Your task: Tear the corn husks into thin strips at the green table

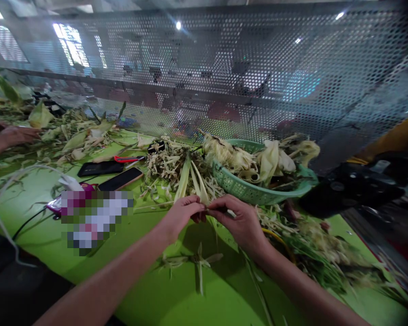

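My left hand and my right hand meet over the green table, fingertips pinched close together. Between them they grip pale green strips of corn husk, which fan upward from the fingers. The exact spot where the strips are pinched is hidden by my fingers. Below my hands, a small cross-shaped piece of husk strips lies flat on the table. Just beyond is a heap of shredded husk.
A green plastic basket of dried husks stands behind my right hand. Two phones, a red-handled cutter and a white cable lie to the left. Another person's hand is at far left. A perforated metal screen borders the table.
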Demonstrator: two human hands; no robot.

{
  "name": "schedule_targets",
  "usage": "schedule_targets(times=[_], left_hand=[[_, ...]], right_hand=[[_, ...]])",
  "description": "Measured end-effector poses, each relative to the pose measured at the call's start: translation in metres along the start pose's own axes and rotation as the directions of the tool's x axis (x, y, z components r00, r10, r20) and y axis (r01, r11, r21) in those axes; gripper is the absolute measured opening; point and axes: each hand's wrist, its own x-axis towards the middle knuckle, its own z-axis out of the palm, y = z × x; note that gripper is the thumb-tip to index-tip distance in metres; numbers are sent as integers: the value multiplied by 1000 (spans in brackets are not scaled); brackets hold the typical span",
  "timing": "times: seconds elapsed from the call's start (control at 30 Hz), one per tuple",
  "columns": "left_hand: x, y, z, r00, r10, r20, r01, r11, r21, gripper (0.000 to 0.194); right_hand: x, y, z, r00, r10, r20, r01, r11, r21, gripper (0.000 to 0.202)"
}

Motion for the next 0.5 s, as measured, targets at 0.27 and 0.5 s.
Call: schedule_targets(times=[0.27, 0.5], left_hand=[[0, -1, -1, 998, 32, 50, -38, 993, 115, 16], [-6, 4, 0, 983, 156, 98, -182, 909, 374, 26]], right_hand=[[0, 1, 0, 996, 83, 33, -83, 996, 12, 11], [0, 0, 1, 971, 228, 72, -236, 960, 153, 13]])
